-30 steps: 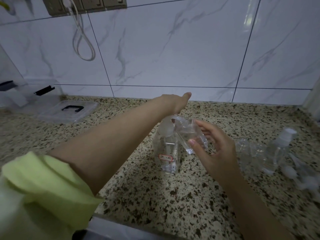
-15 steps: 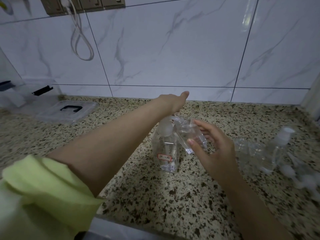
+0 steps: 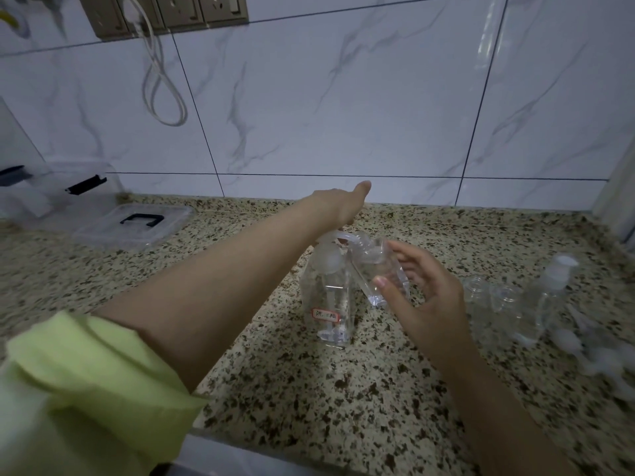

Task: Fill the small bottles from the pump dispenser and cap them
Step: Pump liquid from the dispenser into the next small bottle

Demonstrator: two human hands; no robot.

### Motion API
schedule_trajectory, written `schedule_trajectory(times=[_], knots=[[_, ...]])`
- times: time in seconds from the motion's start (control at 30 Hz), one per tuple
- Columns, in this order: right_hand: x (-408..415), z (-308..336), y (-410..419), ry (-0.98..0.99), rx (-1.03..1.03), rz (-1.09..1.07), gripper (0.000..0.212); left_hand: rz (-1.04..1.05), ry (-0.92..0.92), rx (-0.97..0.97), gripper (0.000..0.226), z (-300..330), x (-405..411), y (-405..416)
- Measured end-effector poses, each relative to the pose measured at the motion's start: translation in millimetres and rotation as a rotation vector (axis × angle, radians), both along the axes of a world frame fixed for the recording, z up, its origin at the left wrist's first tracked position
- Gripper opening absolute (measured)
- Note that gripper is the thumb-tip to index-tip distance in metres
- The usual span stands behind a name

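Now left hand [image 3: 338,204] pressing flat on pump dispenser [image 3: 328,290], fingers straight; right hand [image 3: 426,297] pinching small bottle [image 3: 381,273] tilted under spout, on bench [image 3: 309,389].

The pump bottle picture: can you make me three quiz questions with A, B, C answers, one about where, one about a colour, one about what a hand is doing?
1. Where is the lid with the black handle?
A. Far left of the counter
B. Under the pump dispenser
C. In the right hand

2. What colour is the sleeve?
A. Red
B. Light green
C. Black

3. What is the left hand doing?
A. Pressing the pump dispenser
B. Holding a cap
C. Resting on the wall

A: lid lies left on the counter.
B: sleeve is light green.
A: left hand presses down on the pump dispenser.
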State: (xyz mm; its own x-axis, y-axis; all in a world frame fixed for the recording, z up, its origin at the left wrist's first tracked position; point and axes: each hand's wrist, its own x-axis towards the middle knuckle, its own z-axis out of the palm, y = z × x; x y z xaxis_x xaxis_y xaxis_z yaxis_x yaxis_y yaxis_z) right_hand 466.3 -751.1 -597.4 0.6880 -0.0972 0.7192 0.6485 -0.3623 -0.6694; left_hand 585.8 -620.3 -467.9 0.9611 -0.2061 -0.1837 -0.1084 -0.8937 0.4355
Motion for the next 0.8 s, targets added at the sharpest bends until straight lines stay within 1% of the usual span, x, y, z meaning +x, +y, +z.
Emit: schedule_trajectory(times=[0.13,0.3,0.43,0.53,0.67,0.8], knots=[[-1.3,0.2,0.5,-0.002,0.004,0.007,0.049,0.021,0.006,-0.046,0.084,-0.8,1.9,1.6],[-1.5,0.9,2.1,0.009,0.017,0.022,0.046,0.052,-0.012,-0.018,0.085,-8.5,3.7,0.9],[-2.5,1.3,1.8,0.021,0.031,0.028,0.044,0.047,-0.027,-0.059,0.083,-8.1,3.8,2.0],[-3.7,2.8,2.3,0.037,0.032,0.031,0.043,0.044,-0.019,-0.034,0.085,-9.9,3.5,1.9],[-3.1,3.5,3.4,0.061,0.038,0.023,0.042,0.023,-0.056,-0.039,0.085,-9.6,3.6,2.1],[-3.6,2.1,2.9,0.072,0.043,0.016,0.041,0.003,-0.043,0.006,0.085,-8.0,1.6,-1.8]])
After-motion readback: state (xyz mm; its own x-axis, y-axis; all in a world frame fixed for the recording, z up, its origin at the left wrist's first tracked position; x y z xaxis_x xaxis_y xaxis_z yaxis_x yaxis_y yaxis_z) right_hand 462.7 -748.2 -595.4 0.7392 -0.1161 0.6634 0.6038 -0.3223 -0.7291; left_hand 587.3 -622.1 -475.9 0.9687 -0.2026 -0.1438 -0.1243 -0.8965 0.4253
